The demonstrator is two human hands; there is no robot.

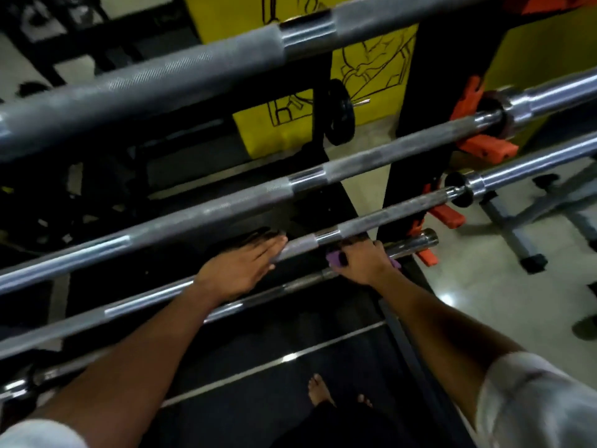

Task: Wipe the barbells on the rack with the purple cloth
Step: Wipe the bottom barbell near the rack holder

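Left hand (240, 273) flat on barbell (371, 221) | right hand (361, 261) gripping purple cloth (334, 258)

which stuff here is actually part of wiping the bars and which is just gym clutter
Part of the job:
- purple cloth, in the grip of the right hand
- lowest barbell, under that cloth
- barbell above it, with the left hand resting on it
- the two higher barbells

Just lying about:
- orange rack hooks
- small black weight plate
- bench frame
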